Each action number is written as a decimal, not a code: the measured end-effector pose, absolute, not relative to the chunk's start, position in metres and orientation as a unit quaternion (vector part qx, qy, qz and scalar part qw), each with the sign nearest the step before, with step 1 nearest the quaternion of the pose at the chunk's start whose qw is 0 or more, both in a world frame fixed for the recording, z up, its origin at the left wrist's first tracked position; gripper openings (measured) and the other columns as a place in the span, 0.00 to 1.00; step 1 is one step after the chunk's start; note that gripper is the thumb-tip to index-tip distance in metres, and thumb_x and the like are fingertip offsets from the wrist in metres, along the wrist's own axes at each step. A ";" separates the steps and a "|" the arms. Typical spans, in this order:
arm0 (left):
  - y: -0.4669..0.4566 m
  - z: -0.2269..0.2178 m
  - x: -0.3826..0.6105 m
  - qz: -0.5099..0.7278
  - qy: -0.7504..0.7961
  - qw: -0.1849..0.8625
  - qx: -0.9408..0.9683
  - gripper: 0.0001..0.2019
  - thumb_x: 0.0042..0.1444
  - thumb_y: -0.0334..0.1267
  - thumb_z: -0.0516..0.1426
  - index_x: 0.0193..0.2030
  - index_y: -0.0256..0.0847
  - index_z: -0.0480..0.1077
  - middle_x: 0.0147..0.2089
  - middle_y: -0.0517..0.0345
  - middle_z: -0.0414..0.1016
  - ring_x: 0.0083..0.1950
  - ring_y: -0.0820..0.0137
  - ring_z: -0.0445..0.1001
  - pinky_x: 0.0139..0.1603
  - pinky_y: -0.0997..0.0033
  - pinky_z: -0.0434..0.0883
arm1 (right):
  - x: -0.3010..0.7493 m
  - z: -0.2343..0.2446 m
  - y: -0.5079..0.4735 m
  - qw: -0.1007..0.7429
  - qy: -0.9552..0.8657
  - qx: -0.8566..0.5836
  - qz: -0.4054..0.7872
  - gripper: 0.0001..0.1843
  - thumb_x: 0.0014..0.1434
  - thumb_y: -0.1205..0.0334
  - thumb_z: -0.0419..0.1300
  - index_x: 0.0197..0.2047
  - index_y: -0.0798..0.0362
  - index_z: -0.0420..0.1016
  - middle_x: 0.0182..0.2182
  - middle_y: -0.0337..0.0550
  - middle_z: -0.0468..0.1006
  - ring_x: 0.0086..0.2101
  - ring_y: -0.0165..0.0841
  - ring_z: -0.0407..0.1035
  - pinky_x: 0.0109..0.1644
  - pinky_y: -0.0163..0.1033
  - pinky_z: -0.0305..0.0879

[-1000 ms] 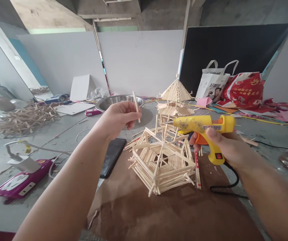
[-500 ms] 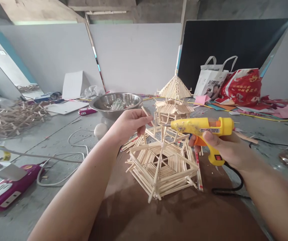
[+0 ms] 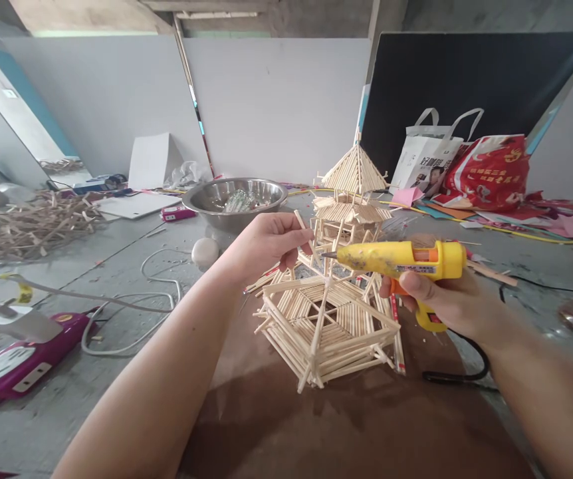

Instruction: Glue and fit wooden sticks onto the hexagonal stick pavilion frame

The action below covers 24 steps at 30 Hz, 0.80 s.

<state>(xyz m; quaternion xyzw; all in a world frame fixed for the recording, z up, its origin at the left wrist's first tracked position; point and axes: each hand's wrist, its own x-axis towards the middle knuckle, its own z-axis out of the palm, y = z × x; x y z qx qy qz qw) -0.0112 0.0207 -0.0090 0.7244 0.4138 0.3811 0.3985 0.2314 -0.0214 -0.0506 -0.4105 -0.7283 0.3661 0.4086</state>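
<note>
- Grey boards and one black board (image 3: 466, 86) stand at the back of a messy room.
- Below them a grey desk (image 3: 117, 279) holds many things, with a brown sheet (image 3: 356, 426) near the person.
- On the far right sit a red bag (image 3: 490, 173) and a white bag (image 3: 429, 163).
- At the far left lies a heap of loose sticks (image 3: 32, 223).
- A purple box (image 3: 22, 359) with a white cable lies at the near left.
- A shiny metal bowl (image 3: 236, 199) sits in the middle, farther back.
- A tall stick tower (image 3: 353, 199) stands behind the work.
- A flat six-sided stick frame (image 3: 326, 326) rests on the brown sheet, right under both hands.
- The right hand (image 3: 446, 303) is closed around a yellow glue gun (image 3: 401, 263), with a finger by the orange trigger.
- The left hand (image 3: 266, 246) pinches one thin stick (image 3: 302, 226) between thumb and fingers.
- A second ago that stick was held up high and far from the gun. Now it leans over, and its low end is just beside the gun's tip, above the frame.
- I think this means the stick is about to get glue.
</note>
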 end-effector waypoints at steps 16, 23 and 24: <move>0.019 -0.009 -0.011 0.412 0.375 0.430 0.710 0.07 0.52 0.31 0.54 0.25 0.36 0.64 0.23 0.61 0.69 0.16 0.83 0.62 0.14 0.80 0.57 | 0.232 -0.051 -0.021 0.406 -0.773 -0.346 0.344 0.07 0.57 0.56 0.53 0.32 0.50 0.64 0.25 0.33 0.69 0.21 0.23 0.58 0.21 0.30 0.54; 0.019 -0.009 -0.011 0.408 0.366 0.431 0.717 0.06 0.53 0.31 0.53 0.26 0.36 0.65 0.24 0.60 0.69 0.16 0.83 0.62 0.14 0.80 0.58 | 0.231 -0.049 -0.023 0.387 -0.781 -0.361 0.331 0.12 0.58 0.54 0.52 0.29 0.53 0.66 0.23 0.35 0.67 0.21 0.24 0.56 0.22 0.32 0.53; 0.019 -0.009 -0.011 0.406 0.366 0.432 0.717 0.06 0.53 0.31 0.53 0.26 0.36 0.65 0.24 0.60 0.69 0.16 0.83 0.62 0.14 0.80 0.58 | 0.230 -0.048 -0.023 0.385 -0.781 -0.364 0.329 0.12 0.58 0.54 0.52 0.29 0.53 0.66 0.23 0.35 0.67 0.21 0.24 0.56 0.22 0.32 0.54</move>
